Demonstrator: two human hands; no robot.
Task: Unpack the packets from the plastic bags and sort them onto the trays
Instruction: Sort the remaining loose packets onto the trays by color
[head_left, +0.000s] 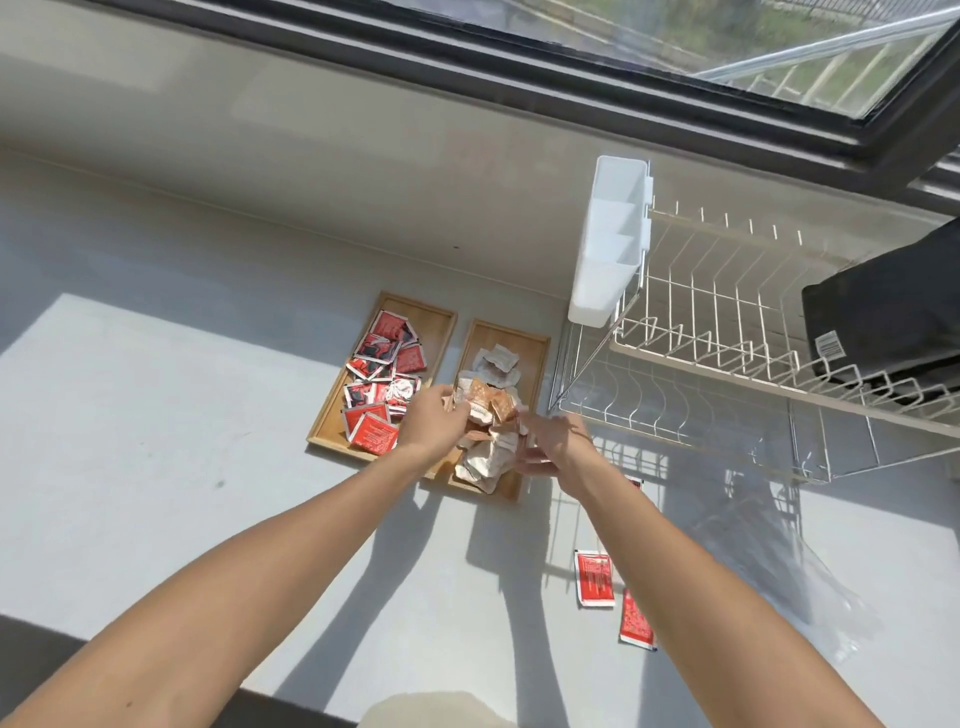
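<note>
Two wooden trays lie side by side on the counter. The left tray (439, 322) holds several red packets (382, 364). The right tray (537, 353) holds a heap of pale and orange packets (496, 364). My left hand (434, 423) is over the trays' shared edge, closed on a bunch of pale and orange packets (480, 402) above the right tray. My right hand (550, 444) hovers at the right tray's near right side, fingers spread, touching the heap. Two red packets (595, 578) (636, 621) lie loose on the counter by my right forearm. A clear plastic bag (810, 561) lies at the right.
A white wire dish rack (727, 364) stands right of the trays, with a white plastic cutlery holder (610, 244) hung on its left end and a black object (893, 317) in it. The wall and a window run along the back.
</note>
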